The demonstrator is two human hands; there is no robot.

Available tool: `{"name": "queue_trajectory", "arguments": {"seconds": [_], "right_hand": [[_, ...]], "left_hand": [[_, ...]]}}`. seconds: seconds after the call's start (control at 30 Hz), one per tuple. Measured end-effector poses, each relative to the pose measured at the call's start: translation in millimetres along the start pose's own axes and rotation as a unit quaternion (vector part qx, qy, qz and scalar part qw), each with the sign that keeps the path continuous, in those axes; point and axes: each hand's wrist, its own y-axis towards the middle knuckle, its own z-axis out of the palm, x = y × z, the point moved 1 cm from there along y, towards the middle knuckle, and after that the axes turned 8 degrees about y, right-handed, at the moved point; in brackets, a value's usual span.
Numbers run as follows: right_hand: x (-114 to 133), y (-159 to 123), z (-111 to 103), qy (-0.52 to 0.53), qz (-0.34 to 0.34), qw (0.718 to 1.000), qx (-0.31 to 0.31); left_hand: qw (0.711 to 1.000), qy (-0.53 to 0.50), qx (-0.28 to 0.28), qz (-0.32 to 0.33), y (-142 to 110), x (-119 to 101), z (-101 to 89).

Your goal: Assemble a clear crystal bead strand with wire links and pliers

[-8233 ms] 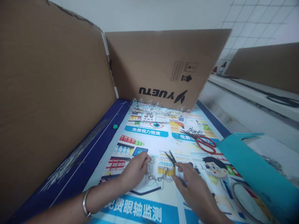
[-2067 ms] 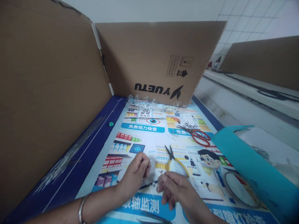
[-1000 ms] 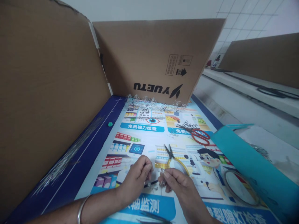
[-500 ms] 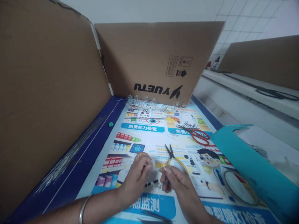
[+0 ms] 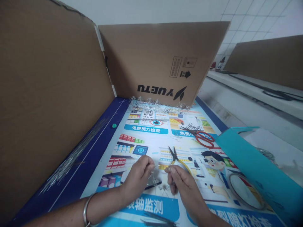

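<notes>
My left hand (image 5: 138, 176), a silver bangle on its wrist, pinches one end of a thin wire (image 5: 158, 166) low in the middle of the view. My right hand (image 5: 181, 184) pinches the other end a short way to the right. Clear beads (image 5: 163, 187) on wire hang or lie just below and between the two hands, over the printed poster (image 5: 146, 138). Yellow-handled pliers (image 5: 176, 156) lie on the poster just beyond my right hand, untouched.
Red-handled scissors (image 5: 204, 138) and small wire loops (image 5: 193, 127) lie further back right. Clear beads (image 5: 153, 102) are heaped along the back cardboard wall (image 5: 161, 60). A second cardboard wall (image 5: 47, 94) stands left, with thin wires (image 5: 71, 157) along its foot. A teal bag (image 5: 255, 170) lies right.
The pliers left my right hand and now lie on the poster. Both hands came together on the wire and beads, and over the last second they have drawn slightly apart.
</notes>
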Motion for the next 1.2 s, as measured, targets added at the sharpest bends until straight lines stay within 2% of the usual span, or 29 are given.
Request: {"name": "queue_trajectory", "arguments": {"seconds": [0.3,0.57,0.7,0.97,1.2], "right_hand": [[-3.8,4.6,-8.5,0.040,-0.035,0.998,-0.040],[-4.4,5.8,-12.5,0.046,-0.036,0.997,-0.047],[-3.1,5.6,-12.1,0.034,-0.039,0.998,-0.045],[-3.7,4.7,-7.5,0.030,-0.040,0.998,-0.022],[-3.8,0.4,0.1,0.047,-0.024,0.998,-0.021]], "left_hand": [[0.984,-0.150,0.024,-0.090,5.6,9.7,5.5],[0.968,-0.180,0.040,-0.169,10.7,7.4,3.1],[0.970,-0.180,0.047,-0.157,10.0,7.1,0.1],[0.979,-0.165,0.020,-0.115,1.7,4.5,5.5],[0.992,-0.089,-0.005,-0.084,-2.1,1.7,7.6]]}}
